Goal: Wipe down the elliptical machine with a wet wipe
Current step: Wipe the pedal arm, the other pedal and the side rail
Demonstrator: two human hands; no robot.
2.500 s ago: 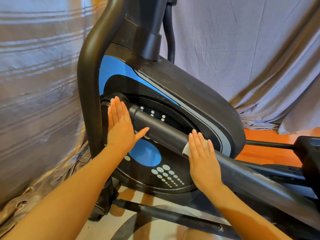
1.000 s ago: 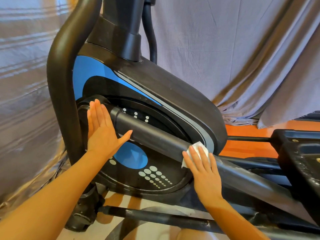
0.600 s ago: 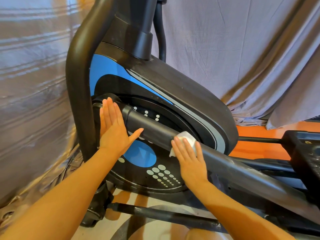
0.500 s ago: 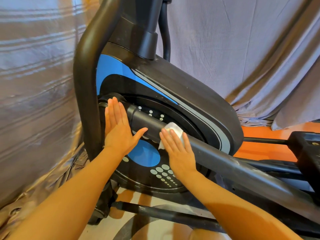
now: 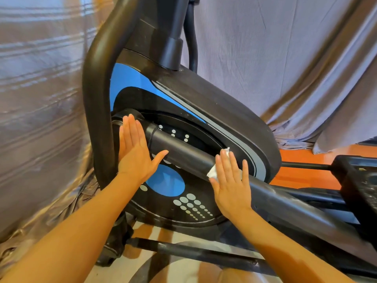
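The black and blue elliptical machine [image 5: 230, 119] fills the middle of the view. Its thick black crank bar [image 5: 183, 154] slants from upper left to lower right across the flywheel disc. My left hand [image 5: 136, 154] lies flat with straight fingers against the bar's upper end and the disc. My right hand [image 5: 230, 184] presses a white wet wipe [image 5: 214, 171] flat onto the bar further down. Most of the wipe is hidden under my fingers.
Grey cloth [image 5: 295, 58] hangs behind the machine and shiny plastic sheeting [image 5: 40, 119] covers the left side. A black pedal [image 5: 359, 184] sticks out at the right. An orange floor [image 5: 302, 168] shows behind, and a thin base rail [image 5: 193, 252] runs below my arms.
My right hand has slid the wipe back down the bar to the right, after moving up toward my left hand half a second ago. My left hand has stayed in place.
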